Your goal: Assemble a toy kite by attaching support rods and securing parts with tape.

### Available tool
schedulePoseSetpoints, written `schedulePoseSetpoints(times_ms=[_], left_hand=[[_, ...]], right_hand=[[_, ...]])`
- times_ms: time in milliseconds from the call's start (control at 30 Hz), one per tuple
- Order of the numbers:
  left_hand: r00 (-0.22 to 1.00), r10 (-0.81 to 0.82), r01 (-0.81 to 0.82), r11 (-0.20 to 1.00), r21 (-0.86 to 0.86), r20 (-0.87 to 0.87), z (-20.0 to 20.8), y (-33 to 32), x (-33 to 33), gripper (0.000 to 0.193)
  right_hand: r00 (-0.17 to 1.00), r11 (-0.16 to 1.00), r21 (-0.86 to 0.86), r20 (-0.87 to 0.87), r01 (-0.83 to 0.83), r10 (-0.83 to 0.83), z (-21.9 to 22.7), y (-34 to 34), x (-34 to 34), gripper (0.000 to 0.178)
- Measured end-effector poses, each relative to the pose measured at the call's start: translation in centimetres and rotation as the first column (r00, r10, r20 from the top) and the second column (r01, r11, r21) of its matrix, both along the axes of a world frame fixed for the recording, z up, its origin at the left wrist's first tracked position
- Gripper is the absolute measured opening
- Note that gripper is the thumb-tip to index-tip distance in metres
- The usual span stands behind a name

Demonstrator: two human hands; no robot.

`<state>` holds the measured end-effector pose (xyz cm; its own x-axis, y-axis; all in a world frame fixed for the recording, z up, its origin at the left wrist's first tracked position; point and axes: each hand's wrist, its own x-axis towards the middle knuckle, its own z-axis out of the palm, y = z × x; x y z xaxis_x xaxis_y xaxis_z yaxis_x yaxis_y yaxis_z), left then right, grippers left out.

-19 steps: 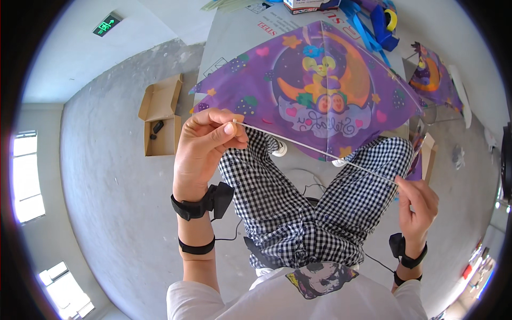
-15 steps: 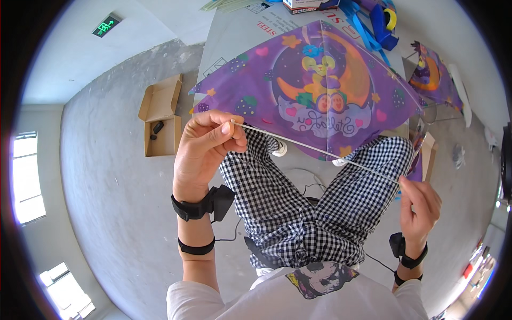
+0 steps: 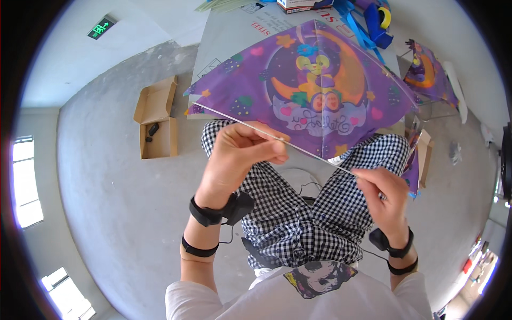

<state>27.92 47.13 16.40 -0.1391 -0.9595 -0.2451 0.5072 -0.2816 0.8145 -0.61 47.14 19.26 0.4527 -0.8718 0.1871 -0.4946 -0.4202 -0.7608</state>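
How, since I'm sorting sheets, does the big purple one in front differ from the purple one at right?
The front sheet spreads over the table; the right sheet is beyond its right side. The front sheet looks far larger in view than the right sheet. A white rod overlaps the front sheet in view, not the right sheet. Both are purple, printed with orange shapes.

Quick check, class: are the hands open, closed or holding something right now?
Left hand: closed, pinching the thin white rod partway along.
Right hand: closed, holding the same rod farther right.
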Motion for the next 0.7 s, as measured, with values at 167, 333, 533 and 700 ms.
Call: schedulePoseSetpoints(times_ms=[167, 333, 533, 700], left_hand=[[0.976, -0.050, 0.062, 0.997, -0.049, 0.211, -1.0, 0.0, -3.4, 0.012], [0.969, 0.116, -0.113, 0.993, -0.028, 0.218, -2.9, -0.3, -1.6, 0.012], [0.965, 0.260, -0.253, 0.957, 0.139, -0.029, -5.0, -2.4, 1.8, 0.013], [0.920, 0.375, -0.343, 0.911, 0.228, -0.113, -7.4, -4.6, 4.3, 0.016]], right_hand=[[0.991, 0.998, 0.051, 0.135, -0.026, 0.019, -3.1, -1.9, 5.7, 0.011], [0.962, 0.982, 0.179, 0.273, -0.067, 0.015, -5.2, -4.4, 10.0, 0.011], [0.959, 0.973, 0.029, 0.177, -0.229, 0.220, -6.0, -9.4, 14.5, 0.026], [0.935, 0.879, -0.323, -0.068, -0.350, 0.348, -7.9, -14.1, 18.8, 0.025]])
